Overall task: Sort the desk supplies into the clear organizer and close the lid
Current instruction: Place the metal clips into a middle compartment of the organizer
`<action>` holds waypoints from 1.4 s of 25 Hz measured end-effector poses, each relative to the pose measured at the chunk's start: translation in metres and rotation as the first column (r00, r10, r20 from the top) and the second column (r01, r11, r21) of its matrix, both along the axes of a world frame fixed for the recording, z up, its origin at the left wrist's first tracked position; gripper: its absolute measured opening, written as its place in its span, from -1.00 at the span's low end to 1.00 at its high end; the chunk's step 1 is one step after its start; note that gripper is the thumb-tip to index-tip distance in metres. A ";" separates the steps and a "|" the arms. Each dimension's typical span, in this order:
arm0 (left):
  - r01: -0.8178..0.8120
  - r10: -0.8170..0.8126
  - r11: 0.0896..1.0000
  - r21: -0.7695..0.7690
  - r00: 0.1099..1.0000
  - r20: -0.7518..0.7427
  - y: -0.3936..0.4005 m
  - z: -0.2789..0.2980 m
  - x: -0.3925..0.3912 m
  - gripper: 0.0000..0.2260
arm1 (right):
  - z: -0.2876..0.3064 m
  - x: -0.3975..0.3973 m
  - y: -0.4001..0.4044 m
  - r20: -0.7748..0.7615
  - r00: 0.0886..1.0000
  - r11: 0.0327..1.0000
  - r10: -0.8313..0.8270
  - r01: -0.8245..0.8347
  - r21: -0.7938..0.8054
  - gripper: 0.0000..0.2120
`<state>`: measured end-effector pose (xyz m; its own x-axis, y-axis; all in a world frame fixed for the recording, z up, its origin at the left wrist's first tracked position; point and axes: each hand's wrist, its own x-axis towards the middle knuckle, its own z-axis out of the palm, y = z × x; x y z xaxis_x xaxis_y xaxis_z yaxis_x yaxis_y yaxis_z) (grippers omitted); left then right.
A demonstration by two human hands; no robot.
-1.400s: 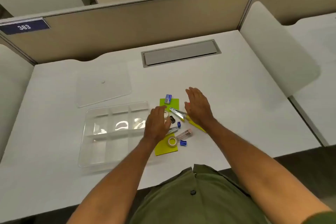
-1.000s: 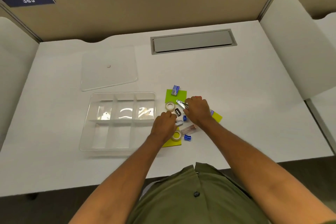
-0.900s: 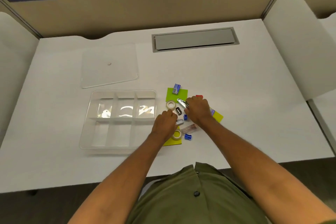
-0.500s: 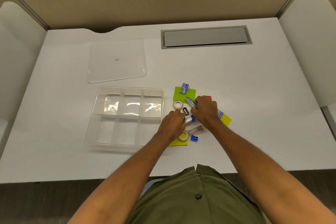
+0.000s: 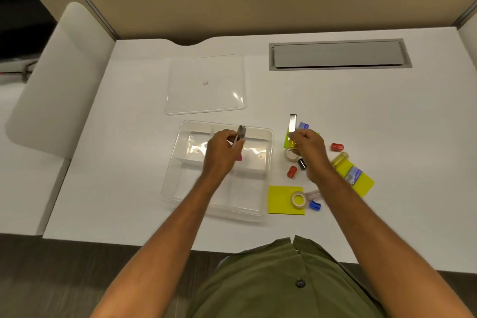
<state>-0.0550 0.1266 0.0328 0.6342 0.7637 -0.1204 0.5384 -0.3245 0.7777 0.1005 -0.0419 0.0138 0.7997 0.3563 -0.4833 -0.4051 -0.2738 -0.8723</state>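
Left hand [image 5: 222, 152] pinches what looks like a metal clip [image 5: 242, 133] over the organizer [image 5: 268, 162]; right hand [image 5: 308, 148] grips another clip [image 5: 292, 122].

Left hand [image 5: 222, 151] hides part of organizer [image 5: 268, 152]; held metal item [image 5: 241, 134] blurred.

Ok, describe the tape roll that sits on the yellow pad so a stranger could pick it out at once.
Start at the clear organizer and look just past its near right corner, where a square yellow pad lies flat. The tape roll rests on that pad's right part. The other roll lies farther back on bare desk by the right hand.
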 end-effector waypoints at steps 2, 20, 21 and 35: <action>-0.018 0.019 1.000 0.015 0.996 -0.092 0.023 -0.003 -0.009 -0.82 | 0.006 -0.016 0.019 -0.093 0.996 0.996 0.008 0.000 0.084 -0.84; 0.287 -0.149 0.920 0.267 0.887 -0.438 0.045 -0.034 -0.005 -0.85 | 0.009 -0.059 0.077 -0.086 0.983 0.985 0.161 -0.165 -0.045 -0.91; 0.279 -0.137 0.898 0.341 0.912 -0.386 0.049 -0.032 -0.014 -0.82 | 0.009 -0.060 0.084 -0.062 0.978 0.976 0.197 -0.202 -0.086 -0.88; -0.025 0.097 0.976 0.217 0.939 -0.330 0.072 -0.052 -0.089 -0.36 | 0.003 -0.104 0.169 0.174 0.644 0.547 0.745 -0.439 -0.713 -0.73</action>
<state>-0.1445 0.1984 -0.0187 0.5350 0.8307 -0.1544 0.7808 -0.4162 0.4660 -0.0036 0.1272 0.0164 0.6617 0.6049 -0.4430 0.4052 -0.7857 -0.4675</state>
